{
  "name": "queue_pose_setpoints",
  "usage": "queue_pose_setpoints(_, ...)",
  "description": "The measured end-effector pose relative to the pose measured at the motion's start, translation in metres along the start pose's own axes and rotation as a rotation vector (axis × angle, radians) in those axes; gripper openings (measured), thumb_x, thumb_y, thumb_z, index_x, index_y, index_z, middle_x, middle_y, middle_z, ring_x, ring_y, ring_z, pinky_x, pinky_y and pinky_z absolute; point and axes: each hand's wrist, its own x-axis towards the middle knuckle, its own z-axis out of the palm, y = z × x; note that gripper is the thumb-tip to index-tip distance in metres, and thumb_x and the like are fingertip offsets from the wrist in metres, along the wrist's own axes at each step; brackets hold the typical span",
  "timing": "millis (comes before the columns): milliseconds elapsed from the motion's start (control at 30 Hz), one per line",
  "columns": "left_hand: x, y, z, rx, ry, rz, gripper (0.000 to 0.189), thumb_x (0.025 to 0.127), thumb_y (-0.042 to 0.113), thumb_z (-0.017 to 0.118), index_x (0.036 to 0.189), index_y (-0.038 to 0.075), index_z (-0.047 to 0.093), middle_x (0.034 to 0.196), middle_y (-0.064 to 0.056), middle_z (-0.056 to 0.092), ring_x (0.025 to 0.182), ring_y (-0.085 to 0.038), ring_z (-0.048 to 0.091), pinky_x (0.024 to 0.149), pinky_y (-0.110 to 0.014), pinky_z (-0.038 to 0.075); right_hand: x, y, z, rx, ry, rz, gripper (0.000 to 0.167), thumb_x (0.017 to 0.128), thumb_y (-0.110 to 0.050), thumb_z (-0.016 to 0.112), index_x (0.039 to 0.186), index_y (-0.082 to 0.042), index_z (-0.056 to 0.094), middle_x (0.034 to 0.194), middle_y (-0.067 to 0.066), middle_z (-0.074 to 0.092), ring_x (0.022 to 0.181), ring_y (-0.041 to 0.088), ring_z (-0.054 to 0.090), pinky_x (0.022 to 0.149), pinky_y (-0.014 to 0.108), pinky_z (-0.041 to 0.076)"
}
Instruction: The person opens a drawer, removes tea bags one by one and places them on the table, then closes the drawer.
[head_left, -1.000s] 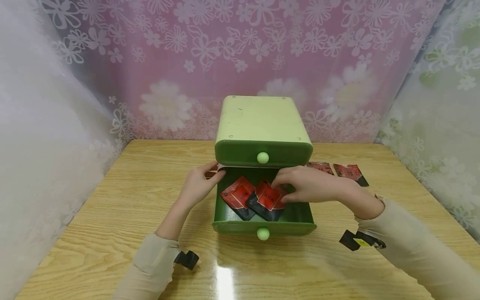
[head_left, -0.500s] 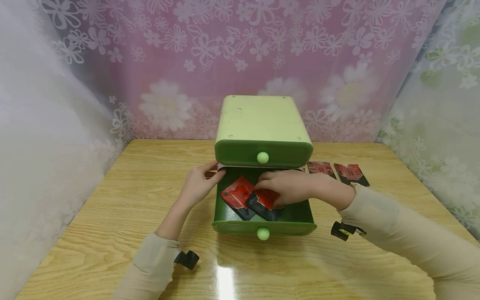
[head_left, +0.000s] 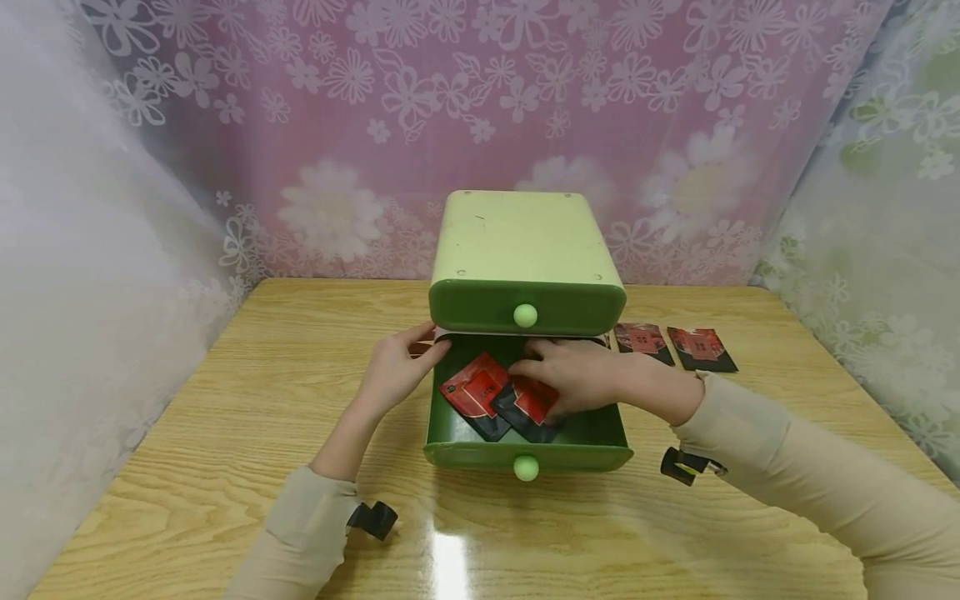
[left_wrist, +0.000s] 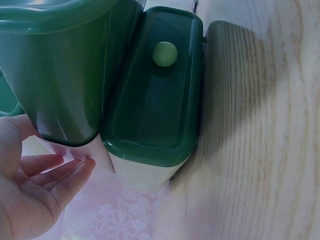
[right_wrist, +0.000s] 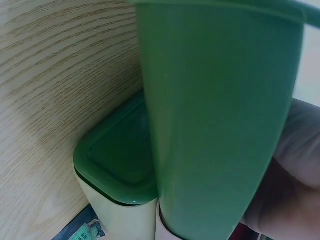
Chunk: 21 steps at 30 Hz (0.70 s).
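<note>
A small cabinet (head_left: 528,233) with a cream top and green drawer fronts stands mid-table. Its middle drawer (head_left: 592,429) is pulled out. Inside, two red-and-black sachets overlap: a left sachet (head_left: 478,392) and a right sachet (head_left: 534,400). My right hand (head_left: 585,375) reaches in from the right and grips the right sachet, fingers over its upper part and thumb at its right edge; the hand covers part of it. My left hand (head_left: 401,367) rests against the cabinet's left side, fingertips on the pink casing and thumb by the drawer wall, as the left wrist view shows.
Two more sachets, one (head_left: 643,342) nearer the cabinet and another (head_left: 703,348) farther right, lie on the wooden table (head_left: 300,400). The closed top drawer (head_left: 480,308) overhangs the back of the open one. Below, a bottom drawer (left_wrist: 150,115) is closed.
My right hand has moved left, from the right sachet's edge to over it, and its fingers have shifted slightly there. The left hand and the cabinet have stayed put.
</note>
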Motion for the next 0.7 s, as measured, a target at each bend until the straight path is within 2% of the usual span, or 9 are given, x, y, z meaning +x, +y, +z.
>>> queue_pose_setpoints(133,0.000,0.000,0.000,-0.003,0.000,0.005,0.049,0.091,0.032,0.059,0.131,0.005,0.053,0.117,-0.016,0.061,0.101,-0.029,0.061,0.082,-0.041,0.051,0.000,0.001,0.001,0.062,-0.006,0.009,0.058,0.070,-0.024,0.082,0.120,-0.007,0.058,0.100,0.009,0.046,0.079,0.018,0.047,0.069,0.030,0.044)
queue_pose_setpoints(333,0.000,0.000,0.001,-0.007,0.001,0.006,0.048,0.091,0.032,0.059,0.131,0.005,0.054,0.116,-0.016,0.061,0.101,-0.030,0.061,0.082,-0.041,0.051,-0.002,0.001,0.000,0.150,-0.022,0.019,0.050,0.072,-0.014,0.079,0.117,-0.006,0.058,0.103,0.010,0.047,0.080,0.018,0.049,0.070,0.031,0.045)
queue_pose_setpoints(467,-0.001,0.000,0.001,-0.002,-0.003,0.003,0.049,0.092,0.032,0.058,0.132,0.004,0.052,0.118,-0.016,0.060,0.102,-0.029,0.061,0.082,-0.041,0.051,-0.004,0.003,-0.001,0.173,-0.022,0.010,0.042,0.074,-0.009,0.075,0.113,-0.007,0.061,0.097,0.005,0.052,0.081,0.018,0.051,0.070,0.032,0.046)
queue_pose_setpoints(700,0.001,-0.002,0.000,0.022,-0.007,0.008,0.049,0.094,0.036,0.053,0.133,0.006,0.051,0.119,-0.014,0.060,0.103,-0.028,0.061,0.082,-0.042,0.051,-0.010,0.006,-0.005,0.162,0.041,-0.012,0.034,0.075,-0.005,0.071,0.108,-0.009,0.063,0.095,0.003,0.054,0.083,0.018,0.054,0.072,0.033,0.048)
